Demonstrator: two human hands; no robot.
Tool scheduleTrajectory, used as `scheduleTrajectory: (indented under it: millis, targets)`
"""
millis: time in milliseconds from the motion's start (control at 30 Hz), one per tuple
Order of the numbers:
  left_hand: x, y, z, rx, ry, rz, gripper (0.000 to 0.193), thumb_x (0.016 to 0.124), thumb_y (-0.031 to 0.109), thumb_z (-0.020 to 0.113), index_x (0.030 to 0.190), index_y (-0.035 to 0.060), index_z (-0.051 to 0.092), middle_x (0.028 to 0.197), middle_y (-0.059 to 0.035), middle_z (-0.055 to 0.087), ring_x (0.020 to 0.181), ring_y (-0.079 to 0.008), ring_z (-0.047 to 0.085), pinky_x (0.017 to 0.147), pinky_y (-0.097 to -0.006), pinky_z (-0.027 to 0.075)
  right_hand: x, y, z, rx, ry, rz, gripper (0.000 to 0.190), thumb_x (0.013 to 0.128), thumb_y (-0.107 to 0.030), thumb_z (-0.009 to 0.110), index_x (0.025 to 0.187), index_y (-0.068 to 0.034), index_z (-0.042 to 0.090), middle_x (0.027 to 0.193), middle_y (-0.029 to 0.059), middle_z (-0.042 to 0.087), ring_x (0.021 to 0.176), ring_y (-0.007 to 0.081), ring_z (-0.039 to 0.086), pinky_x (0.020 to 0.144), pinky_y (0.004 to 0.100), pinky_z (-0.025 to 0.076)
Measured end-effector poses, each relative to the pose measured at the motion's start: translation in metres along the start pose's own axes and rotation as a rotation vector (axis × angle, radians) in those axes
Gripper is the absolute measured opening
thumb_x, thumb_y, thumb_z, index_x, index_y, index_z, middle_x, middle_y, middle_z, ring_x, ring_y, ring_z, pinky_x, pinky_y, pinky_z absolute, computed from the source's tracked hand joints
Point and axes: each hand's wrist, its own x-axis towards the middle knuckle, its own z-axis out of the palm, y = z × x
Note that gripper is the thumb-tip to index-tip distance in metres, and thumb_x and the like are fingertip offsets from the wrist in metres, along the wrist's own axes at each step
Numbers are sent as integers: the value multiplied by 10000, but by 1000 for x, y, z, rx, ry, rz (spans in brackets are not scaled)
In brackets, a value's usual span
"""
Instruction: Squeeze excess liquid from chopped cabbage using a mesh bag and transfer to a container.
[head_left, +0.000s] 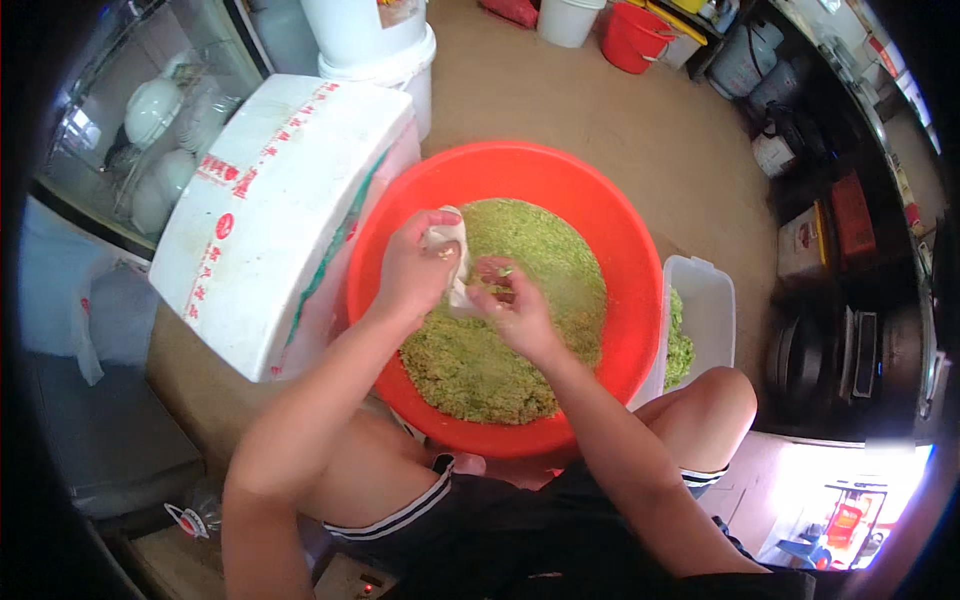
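Note:
A large red plastic basin (630, 300) stands before me, holding a mass of finely chopped green vegetable (525, 240), browner towards the near side. Over its left half, my left hand (424, 259) grips a white cloth (459, 289), possibly a cloth bag, with thumb and fingers. My right hand (514, 300) is just right of the cloth's lower end, fingers curled, with green bits on them. Whether its fingertips pinch the cloth cannot be made out.
A white foam box (277, 187) stands left of the basin, near stacked white buckets (375, 60). At right sits a clear plastic tub (712, 300) with chopped greens (679, 345). A red bucket (630, 37) and dark shelving (817, 300) stand farther off.

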Motion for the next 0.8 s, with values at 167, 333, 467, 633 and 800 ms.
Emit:
scheduleTrajectory:
  millis: [167, 333, 467, 633, 800]
  targets:
    - [-7, 14, 4, 258, 73, 111, 108, 900, 96, 670, 962, 11, 646, 954, -129, 681, 850, -185, 653, 763, -319, 506, 12, 39, -17, -75, -91, 198, 199, 963, -152, 666, 1077, 10, 652, 923, 107, 723, 873, 160, 680, 761, 312, 543]
    - [-2, -8, -15, 579, 251, 185, 201, 941, 216, 677, 920, 28, 611, 822, -48, 630, 741, -145, 576, 643, -325, 454, 10, 10, -34, -60, -3, 37, 290, 932, -156, 691, 1164, -2, 609, 959, 104, 712, 868, 178, 677, 783, 330, 529]
    - [-27, 15, 11, 51, 157, -197, 252, 965, 280, 648, 955, 33, 601, 868, -54, 635, 758, -143, 577, 640, -326, 445, -16, -22, -10, -445, -112, -190, 239, 963, -153, 663, 1161, -32, 609, 1004, 84, 688, 946, 146, 650, 828, 299, 514]
    - [-25, 21, 11, 10, 67, -137, 298, 984, 333, 612, 945, 38, 611, 888, -49, 610, 782, -146, 585, 682, -313, 459, 1, 34, -12, -256, -30, 52, 328, 929, -180, 643, 1216, -32, 588, 813, 190, 655, 799, 299, 690, 727, 414, 533]
    - [-30, 11, -3, 640, 11, 113, 213, 957, 225, 630, 842, 47, 609, 854, -32, 592, 785, -148, 590, 722, -324, 477, 25, 21, -38, -237, 202, -33, 219, 957, -124, 568, 1144, -17, 605, 753, 183, 644, 699, 265, 662, 655, 394, 517]
